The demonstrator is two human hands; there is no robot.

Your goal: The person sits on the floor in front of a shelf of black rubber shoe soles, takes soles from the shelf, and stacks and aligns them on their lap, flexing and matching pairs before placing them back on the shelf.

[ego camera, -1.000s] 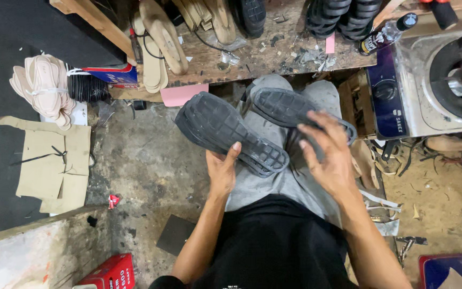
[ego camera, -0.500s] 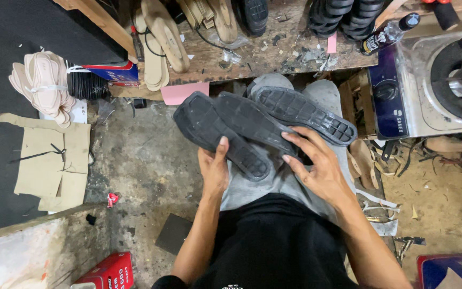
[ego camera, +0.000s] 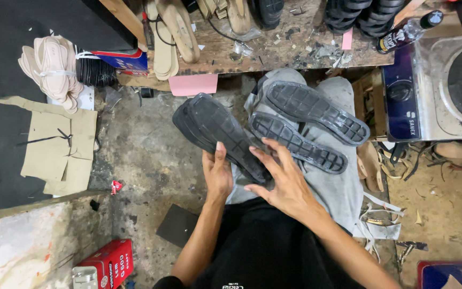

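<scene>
Head view looks down at a seated person's lap. Left hand [ego camera: 217,174] has its grip closed around the heel end of a stack of black rubber soles [ego camera: 217,134], which juts out to the left over the concrete floor [ego camera: 145,160]. Right hand [ego camera: 282,179] is released, fingers spread, its fingertips touching the same stack. Two more black soles [ego camera: 306,120] lie tread-up on the grey trousers [ego camera: 343,187], below the cluttered bench [ego camera: 274,51].
</scene>
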